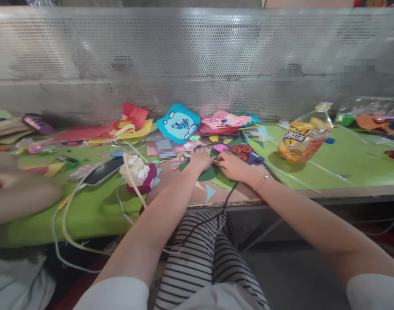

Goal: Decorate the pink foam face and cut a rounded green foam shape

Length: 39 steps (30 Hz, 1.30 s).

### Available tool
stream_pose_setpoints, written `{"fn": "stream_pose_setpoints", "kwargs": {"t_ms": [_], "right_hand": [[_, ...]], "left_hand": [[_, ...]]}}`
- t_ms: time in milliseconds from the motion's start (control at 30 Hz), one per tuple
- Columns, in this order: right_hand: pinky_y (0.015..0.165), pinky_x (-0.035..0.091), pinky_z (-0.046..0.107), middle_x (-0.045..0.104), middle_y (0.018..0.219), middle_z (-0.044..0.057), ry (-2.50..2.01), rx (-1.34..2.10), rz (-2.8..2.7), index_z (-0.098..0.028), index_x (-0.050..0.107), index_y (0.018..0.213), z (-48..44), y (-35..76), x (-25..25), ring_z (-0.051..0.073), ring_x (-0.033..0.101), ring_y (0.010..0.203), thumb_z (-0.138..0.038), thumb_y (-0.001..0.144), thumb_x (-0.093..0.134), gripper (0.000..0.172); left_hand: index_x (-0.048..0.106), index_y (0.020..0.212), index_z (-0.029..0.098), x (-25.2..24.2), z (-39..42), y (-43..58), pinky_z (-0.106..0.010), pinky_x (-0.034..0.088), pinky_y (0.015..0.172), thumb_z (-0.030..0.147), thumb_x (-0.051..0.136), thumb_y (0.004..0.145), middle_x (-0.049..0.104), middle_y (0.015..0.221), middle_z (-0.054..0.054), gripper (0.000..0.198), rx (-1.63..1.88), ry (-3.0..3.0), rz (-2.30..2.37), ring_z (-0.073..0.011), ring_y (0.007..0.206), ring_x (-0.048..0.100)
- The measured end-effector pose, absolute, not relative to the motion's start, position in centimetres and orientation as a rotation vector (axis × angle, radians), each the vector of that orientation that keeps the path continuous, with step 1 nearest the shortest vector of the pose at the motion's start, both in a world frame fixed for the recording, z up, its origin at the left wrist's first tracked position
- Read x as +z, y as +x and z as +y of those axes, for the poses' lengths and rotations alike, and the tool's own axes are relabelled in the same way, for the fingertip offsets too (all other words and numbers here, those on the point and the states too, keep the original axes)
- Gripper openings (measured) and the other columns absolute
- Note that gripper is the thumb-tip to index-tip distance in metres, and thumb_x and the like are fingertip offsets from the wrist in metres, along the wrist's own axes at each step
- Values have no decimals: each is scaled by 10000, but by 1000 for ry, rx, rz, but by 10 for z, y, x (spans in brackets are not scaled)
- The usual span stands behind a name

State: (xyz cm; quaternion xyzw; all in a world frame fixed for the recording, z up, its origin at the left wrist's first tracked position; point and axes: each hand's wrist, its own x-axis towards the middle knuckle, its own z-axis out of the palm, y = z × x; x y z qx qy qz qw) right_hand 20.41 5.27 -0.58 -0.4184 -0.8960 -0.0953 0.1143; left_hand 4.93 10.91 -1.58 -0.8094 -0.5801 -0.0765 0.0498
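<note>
A dark green paper piece (207, 174) with pointed, cut edges lies in front of me on a brown board (179, 187). My left hand (201, 158) lies palm down on the paper, fingers stretched forward. My right hand (232, 166) is bent at the paper's right side, with thumb and fingers closed at its edge; the fingertips are partly hidden. Red-handled scissors (240, 150) lie just beyond my right hand, near a small pink object (220, 147). Light blue paper scraps (210, 192) lie close to the board's front edge.
A tilted plastic bottle (305, 135) with a yellow label stands right. To the left are a phone (104, 171), a cream-topped purple box (142, 178) and cables. A blue decorated paper shape (178, 124) leans near the perforated metal panel (197, 64). Another person's arm (23, 189) rests far left.
</note>
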Motion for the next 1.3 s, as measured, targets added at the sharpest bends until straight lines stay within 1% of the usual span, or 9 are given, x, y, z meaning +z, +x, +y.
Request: {"fn": "stream_pose_setpoints", "kwargs": {"t_ms": [67,300,467,600,733,833,1000,1133,1300], "right_hand": [[864,371,360,526,1056,138,-1219,-287,-2659,-135,672,1071,54,203,-7,234,472,990,-129,841,408,350],[854,370,375,530,1045,133,-1222,-293,-2689,-146,695,1019,52,204,-5,242,476,985,-154,865,393,339],[827,389,349,550,1035,123,-1214,-198,-2626,-149,715,965,53,208,-5,224,509,952,-141,844,427,312],[854,390,337,576,1024,118,-1205,-207,-2509,-129,712,991,56,216,-4,215,526,924,-106,813,444,323],[806,395,322,597,955,104,-1254,-222,-2551,-136,737,849,56,221,-2,208,531,864,-124,782,504,243],[753,388,300,604,920,90,-1263,-223,-2628,-152,737,830,54,221,2,192,532,829,-167,805,527,212],[709,366,294,621,853,91,-1308,-430,-2707,-133,713,781,49,214,10,183,541,793,-190,884,475,266],[679,359,292,621,831,100,-1290,-621,-2776,-114,685,779,43,209,14,193,549,804,-148,877,495,217],[696,374,289,616,873,114,-1270,-708,-2782,-99,672,839,40,207,12,202,550,846,-91,864,496,178]], "left_hand": [[445,1237,125,-15,109,49,-448,329,975,464,310,911,507,1281,-173,490,-228,-2463,-1771,-309,1201,435],[445,1243,118,-15,106,49,-430,337,972,426,321,913,514,1279,-164,468,-249,-2432,-1785,-297,1188,446],[448,1239,137,-14,104,49,-433,337,979,431,325,913,509,1295,-152,456,-231,-2428,-1807,-291,1188,451],[435,1251,115,-11,105,49,-457,326,994,429,312,916,490,1312,-171,475,-213,-2477,-1827,-305,1215,427],[427,1258,136,-9,110,46,-488,332,980,460,289,914,459,1346,-171,492,-207,-2560,-1846,-318,1229,410],[436,1250,150,-8,111,44,-497,323,981,483,264,915,451,1355,-165,503,-206,-2593,-1845,-323,1231,407],[448,1243,114,-7,106,45,-495,325,976,512,244,914,476,1321,-182,555,-241,-2570,-1803,-327,1212,423],[463,1227,113,-9,106,46,-487,323,977,509,233,919,501,1290,-183,552,-263,-2554,-1789,-318,1207,431],[479,1203,117,-10,108,45,-494,326,967,567,181,905,515,1269,-185,617,-302,-2563,-1787,-323,1196,439]]}}
